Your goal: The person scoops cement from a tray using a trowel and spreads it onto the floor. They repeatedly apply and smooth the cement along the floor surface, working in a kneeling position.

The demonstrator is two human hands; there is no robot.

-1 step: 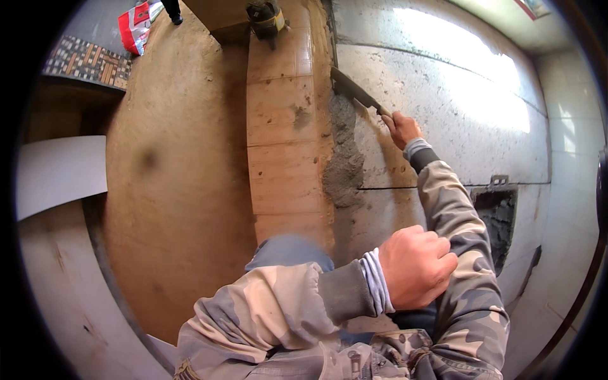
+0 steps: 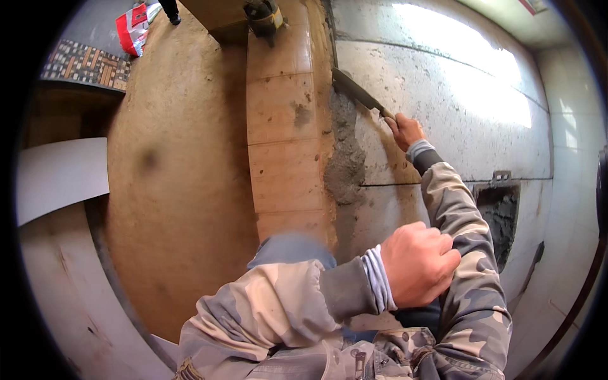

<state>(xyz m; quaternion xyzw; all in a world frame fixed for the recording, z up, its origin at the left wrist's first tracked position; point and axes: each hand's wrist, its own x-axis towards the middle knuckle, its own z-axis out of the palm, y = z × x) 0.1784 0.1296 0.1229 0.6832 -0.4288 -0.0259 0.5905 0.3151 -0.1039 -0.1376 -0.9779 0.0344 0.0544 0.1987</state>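
My right hand [image 2: 405,132] is wrapped round the handle of a trowel [image 2: 356,90], whose long dark blade shows nearly edge-on. The blade's far end reaches the seam at the inner edge of the tan tiled strip [image 2: 282,114]. Below it, a rough band of wet grey mortar [image 2: 345,155] runs between that strip and the grey slabs [image 2: 411,82]. My left hand [image 2: 421,265] is closed in a fist just over my right forearm. Its palm is hidden, so I cannot make out what it holds, if anything.
A dark, yellow-banded tool [image 2: 265,22] stands on the strip's far end. The brown floor [image 2: 171,190] lies left, with a white panel [image 2: 63,174] beyond it. A red-and-white bag [image 2: 132,30] and someone's dark shoe [image 2: 175,20] are far off. A rectangular hole [image 2: 497,212] opens at the right.
The view has shifted slightly. My right hand and the trowel sit almost where they were, and my left fist keeps its place over the forearm.
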